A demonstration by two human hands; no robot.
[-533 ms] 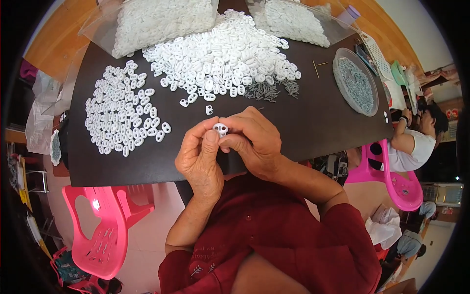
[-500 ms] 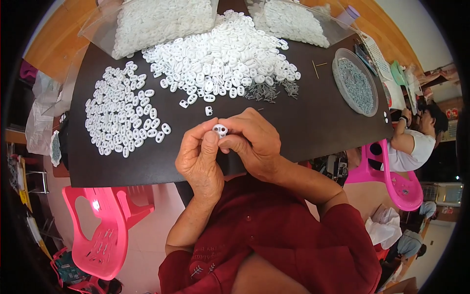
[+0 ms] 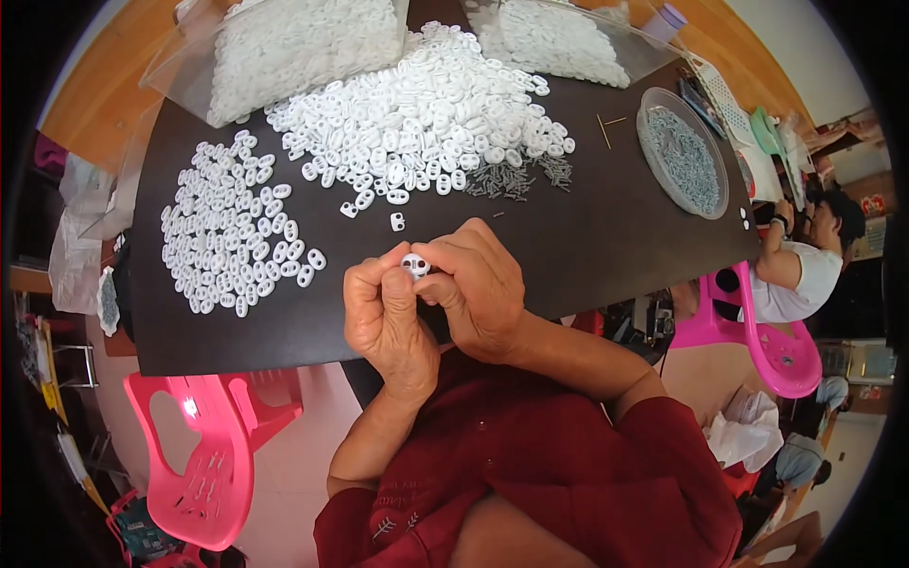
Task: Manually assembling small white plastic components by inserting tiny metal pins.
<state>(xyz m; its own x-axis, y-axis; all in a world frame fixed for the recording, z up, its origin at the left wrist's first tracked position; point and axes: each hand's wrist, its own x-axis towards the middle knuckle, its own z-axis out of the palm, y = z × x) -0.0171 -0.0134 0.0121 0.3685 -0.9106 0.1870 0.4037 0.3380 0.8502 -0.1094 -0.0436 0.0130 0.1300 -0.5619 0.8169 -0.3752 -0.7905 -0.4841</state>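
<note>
Near the table's front edge, my left hand (image 3: 390, 322) and my right hand (image 3: 481, 289) meet fingertip to fingertip. Pinched between them is a small white cord lock (image 3: 414, 264), oval with two holes facing up. Both thumbs press on its near side, and the fingers hide its edges. A single white piece (image 3: 398, 221) lies just beyond my hands. Farther off spreads a big heap of loose white pieces (image 3: 407, 123). To the left lies a flatter group of white two-hole cord locks (image 3: 227, 227). Small grey springs (image 3: 502, 180) are scattered at the heap's right foot.
Clear bins (image 3: 170, 80) of white pieces stand at the back. A round clear dish (image 3: 724, 194) of grey springs sits right, near two thin brass-coloured rods (image 3: 604, 131). Pink chairs (image 3: 204, 473) flank the table (image 3: 606, 227). Another person (image 3: 791, 284) sits at the far right.
The view has shifted slightly. My hands keep the cord lock pinched; the right hand's fingers have drawn in a little, and the piece's two holes now face up more plainly.
</note>
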